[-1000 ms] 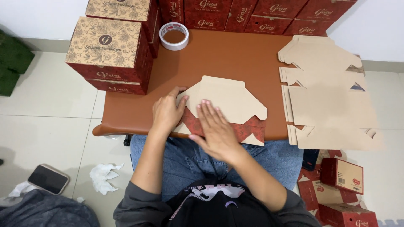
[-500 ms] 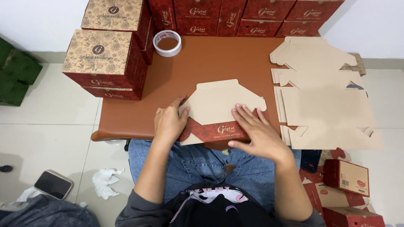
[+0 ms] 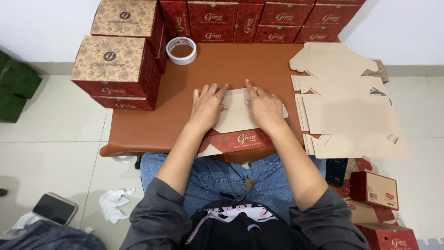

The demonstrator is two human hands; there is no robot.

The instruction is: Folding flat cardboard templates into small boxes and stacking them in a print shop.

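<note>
The brown surface point(image 3: 152, 125) lay across in front of my knees, with pale floor tiles point(image 3: 51, 139) on either side. At its far edge stood a row of red boxes point(image 3: 259, 21), and on its left corner a stack of made-up boxes point(image 3: 115, 69) with patterned tan lids. A pile of flat blanks point(image 3: 347, 111), tan side up, covered the right end of the surface and hung over its edge.

In the middle, right in front of me, lay the blank point(image 3: 238, 118) I was working on, folded flat, its red printed strip facing me at the near edge of the surface. My left hand point(image 3: 207, 105) was pressed on its left part, palm down, fingers spread and straight. My right hand point(image 3: 264, 107) was pressed on its right part the same way, forefinger stretched toward the far edge. Neither hand gripped anything; both lay open and flat on the card, close together but not touching.

A roll of tape point(image 3: 181, 50) sat near the far left of the surface, beside the stack. On the floor to my left lay a phone point(image 3: 54, 208) and a crumpled tissue point(image 3: 113, 203); to my right were a few more small red boxes point(image 3: 374, 190).
</note>
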